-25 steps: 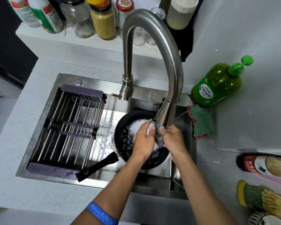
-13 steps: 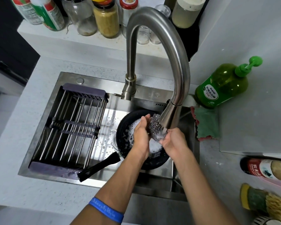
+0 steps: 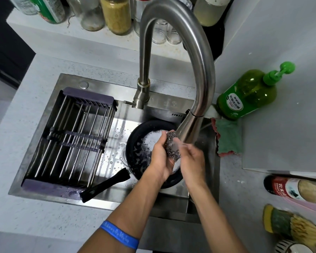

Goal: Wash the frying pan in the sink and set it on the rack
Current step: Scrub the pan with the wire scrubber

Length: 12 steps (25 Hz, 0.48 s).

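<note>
Both my hands on scourer over pan.
Left hand (image 3: pixel 160 157) and right hand (image 3: pixel 192 161) grip steel scourer (image 3: pixel 171 145); black frying pan (image 3: pixel 135 152) sudsy, in sink (image 3: pixel 117 125).

Pale speckled stone counter (image 3: pixel 35 128) seen around steel basin. Raised white ledge (image 3: pixel 66 31) set behind it, crowded with glass jars (image 3: pixel 115 15) and bottles. Dark panel (image 3: pixel 5 42) seen at far left. Light grey wall (image 3: pixel 281 33) at right, with grey board (image 3: pixel 285 139) laid along counter. Tall brushed-steel gooseneck tap (image 3: pixel 199 57) lit from above, with soft highlights.
</note>
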Available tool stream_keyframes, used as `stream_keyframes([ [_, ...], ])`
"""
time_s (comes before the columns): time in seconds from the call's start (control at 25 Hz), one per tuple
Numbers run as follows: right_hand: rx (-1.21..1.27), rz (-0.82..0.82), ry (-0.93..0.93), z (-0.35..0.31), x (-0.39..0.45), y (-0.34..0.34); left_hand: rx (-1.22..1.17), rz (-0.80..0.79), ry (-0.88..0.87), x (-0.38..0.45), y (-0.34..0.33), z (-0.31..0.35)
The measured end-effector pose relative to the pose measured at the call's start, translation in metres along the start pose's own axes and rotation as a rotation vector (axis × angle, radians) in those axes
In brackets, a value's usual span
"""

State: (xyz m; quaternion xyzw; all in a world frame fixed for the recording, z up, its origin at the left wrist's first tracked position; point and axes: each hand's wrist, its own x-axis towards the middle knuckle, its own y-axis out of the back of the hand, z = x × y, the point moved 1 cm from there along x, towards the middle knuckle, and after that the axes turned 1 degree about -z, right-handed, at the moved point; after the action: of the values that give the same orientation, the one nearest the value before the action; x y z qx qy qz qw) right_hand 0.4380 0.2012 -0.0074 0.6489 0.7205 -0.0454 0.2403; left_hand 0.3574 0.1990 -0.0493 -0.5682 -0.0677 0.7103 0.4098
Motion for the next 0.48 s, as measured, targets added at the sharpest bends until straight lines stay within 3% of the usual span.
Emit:
stream_keyframes([
  [0.08, 0.015, 0.059, 0.016, -0.001, 0.016, 0.009, -0.044, -0.025, 0.012, -0.001, 0.0, 0.002],
  [0.2, 0.156, 0.062, -0.149, 0.005, 0.032, 0.016, -0.07, -0.018, 0.063, -0.003, -0.004, -0.005],
  [0.32, 0.228, 0.07, -0.17, 0.011, 0.034, 0.019, 0.014, 0.0, 0.097, -0.005, -0.01, -0.014],
  [0.48, 0.387, 0.134, -0.289, 0.016, 0.038, 0.012, 0.247, 0.075, -0.025, -0.007, -0.028, -0.021],
])
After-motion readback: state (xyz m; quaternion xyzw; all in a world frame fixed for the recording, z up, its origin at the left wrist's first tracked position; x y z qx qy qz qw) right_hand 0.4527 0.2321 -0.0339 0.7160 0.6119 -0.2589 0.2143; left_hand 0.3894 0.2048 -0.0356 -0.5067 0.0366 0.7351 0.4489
